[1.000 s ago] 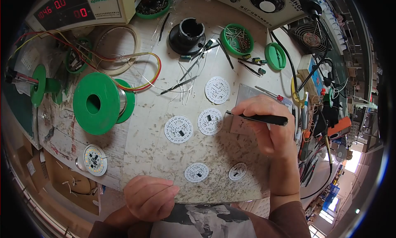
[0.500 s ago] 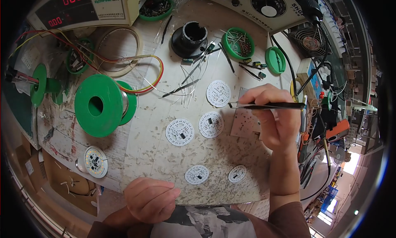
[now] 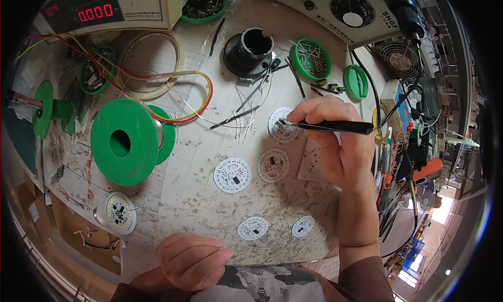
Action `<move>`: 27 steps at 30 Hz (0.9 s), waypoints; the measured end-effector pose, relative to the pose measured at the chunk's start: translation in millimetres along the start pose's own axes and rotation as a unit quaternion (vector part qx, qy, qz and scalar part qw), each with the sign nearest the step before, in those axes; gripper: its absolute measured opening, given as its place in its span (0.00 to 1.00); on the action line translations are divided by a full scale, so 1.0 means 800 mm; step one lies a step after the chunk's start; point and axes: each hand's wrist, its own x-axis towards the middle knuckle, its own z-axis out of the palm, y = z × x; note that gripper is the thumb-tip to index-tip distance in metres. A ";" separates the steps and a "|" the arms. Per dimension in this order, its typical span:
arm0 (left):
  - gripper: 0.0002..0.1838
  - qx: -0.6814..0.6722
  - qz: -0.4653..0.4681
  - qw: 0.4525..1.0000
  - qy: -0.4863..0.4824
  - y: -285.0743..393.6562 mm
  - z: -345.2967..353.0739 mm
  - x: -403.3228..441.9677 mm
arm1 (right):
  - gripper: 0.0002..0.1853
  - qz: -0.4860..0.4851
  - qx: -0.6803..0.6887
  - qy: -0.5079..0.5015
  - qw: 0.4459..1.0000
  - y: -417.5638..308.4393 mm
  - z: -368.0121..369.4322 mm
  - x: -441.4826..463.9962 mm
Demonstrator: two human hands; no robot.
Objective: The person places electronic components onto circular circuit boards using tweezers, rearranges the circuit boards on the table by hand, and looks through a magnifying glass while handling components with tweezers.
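Observation:
My right hand (image 3: 340, 139) grips black tweezers (image 3: 346, 126), their tips over the uppermost round white circuit board (image 3: 283, 132). A small dark part shows at the tips on that board. Just below lies another round board (image 3: 273, 165), shaded by the hand, with a third (image 3: 232, 175) to its left. Two more boards (image 3: 252, 228) (image 3: 303, 226) lie near the table's front edge. My left hand (image 3: 194, 261) rests at the front edge with curled fingers; whether anything is between them is hidden.
A green solder spool (image 3: 126, 142) stands left, near wires and a tape ring (image 3: 178, 56). A black round holder (image 3: 246, 53), green dishes (image 3: 311, 59) and loose capacitors (image 3: 330, 86) lie behind the boards. Meters stand at the back; tools crowd the right. A metal plate (image 3: 310, 163) lies beside my right hand.
The tweezers have moved from beside the boards to over the uppermost one, where a dark part now shows. The whole view has shifted slightly. My left hand has stayed in place.

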 end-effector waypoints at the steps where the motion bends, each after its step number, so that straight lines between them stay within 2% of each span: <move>1: 0.07 0.000 0.002 1.000 0.000 0.000 0.000 0.000 | 0.11 0.001 -0.003 -0.004 1.000 0.000 0.000 0.000; 27: 0.06 -0.006 -0.005 1.000 0.000 0.002 0.000 0.002 | 0.14 0.035 -0.003 -0.009 0.999 -0.001 0.002 -0.003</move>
